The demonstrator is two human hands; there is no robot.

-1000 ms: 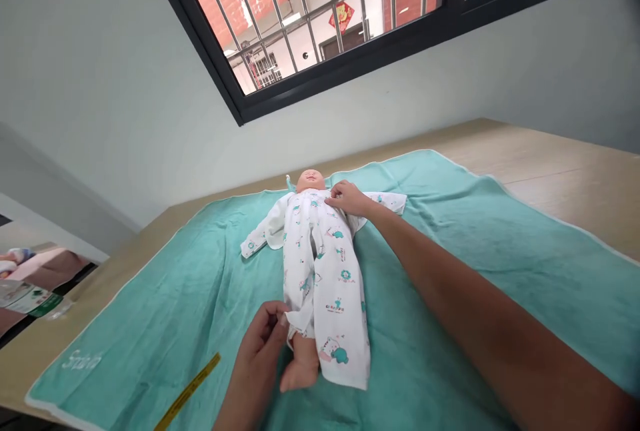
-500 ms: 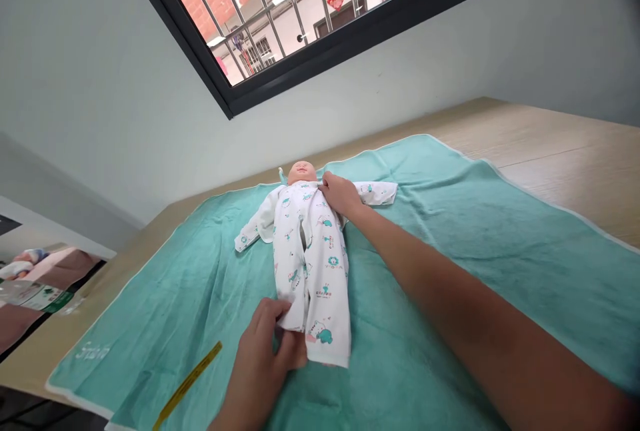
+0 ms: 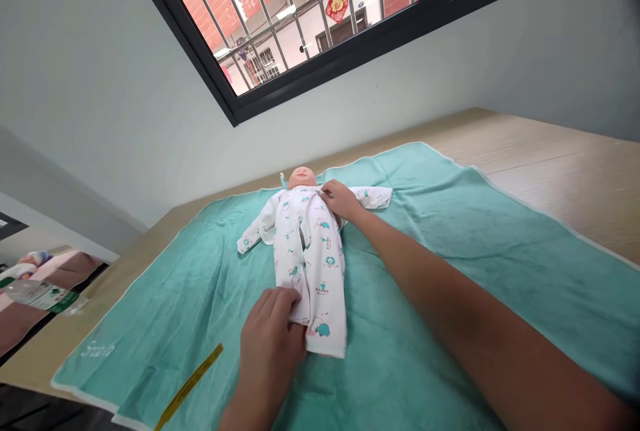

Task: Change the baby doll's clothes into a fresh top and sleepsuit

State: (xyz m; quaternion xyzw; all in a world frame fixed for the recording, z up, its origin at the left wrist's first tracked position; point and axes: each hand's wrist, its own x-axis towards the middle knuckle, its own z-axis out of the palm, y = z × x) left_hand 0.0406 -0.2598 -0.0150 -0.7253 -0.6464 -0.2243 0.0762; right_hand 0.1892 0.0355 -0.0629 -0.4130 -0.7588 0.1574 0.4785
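Observation:
A baby doll (image 3: 302, 177) lies on its back on a teal towel (image 3: 200, 297), its head toward the wall. It wears a white top with long sleeves (image 3: 263, 224) spread to both sides, and white printed pants (image 3: 324, 264) pulled high over the chest. My left hand (image 3: 273, 337) is closed around the lower end of the pant leg on the left, with the doll's foot hidden behind the fingers. Up at the chest, my right hand (image 3: 341, 200) pinches the upper edge of the pants near the doll's neck.
The towel covers much of a wooden table (image 3: 545, 157). On it, at the lower left, lies a yellow strip (image 3: 189, 387). A plastic bottle (image 3: 45, 295) and a pink box-like thing (image 3: 75, 267) are at the far left. Behind the table is a wall with a barred window (image 3: 300, 17).
My left hand has moved slightly up and closed more firmly over the pant leg's end. My right hand stays at the chest. The whole view has shifted a little.

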